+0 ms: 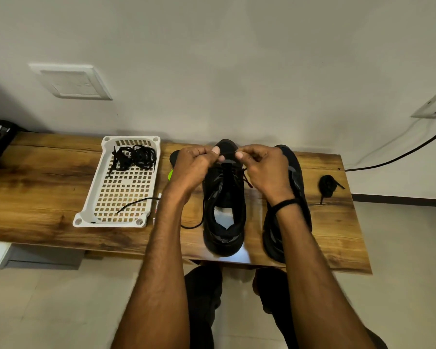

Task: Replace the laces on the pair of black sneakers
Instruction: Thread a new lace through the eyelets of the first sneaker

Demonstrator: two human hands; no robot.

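- At the middle of the wooden table [35, 177], one black sneaker [224, 222] stands upright with its toe to the far side and its heel near. The second sneaker [297, 172] sits just to its right, partly hidden under the right forearm.
- A black lace [233, 170] crosses the middle sneaker's far eyelets, and one loose end trails off the shoe's left side toward the near edge.
- The lace looks thin, limp and light. It is likely best held close to its stiff tip, where it can be steered through an eyelet.
- The sneaker looks light with a soft upper, so a firm pull on the lace could drag it across the wood.
- The left hand [194, 165] and right hand [264, 167] meet over the toe end. Each pinches the lace between thumb and forefinger, with the other fingers curled in.
- Both forearms reach straight out from the near side, wrists raised above the shoe.
- To the left, a white basket [111, 223] holds a tangle of black laces [134, 157]. A coiled lace [327, 185] lies on the table at the far right.
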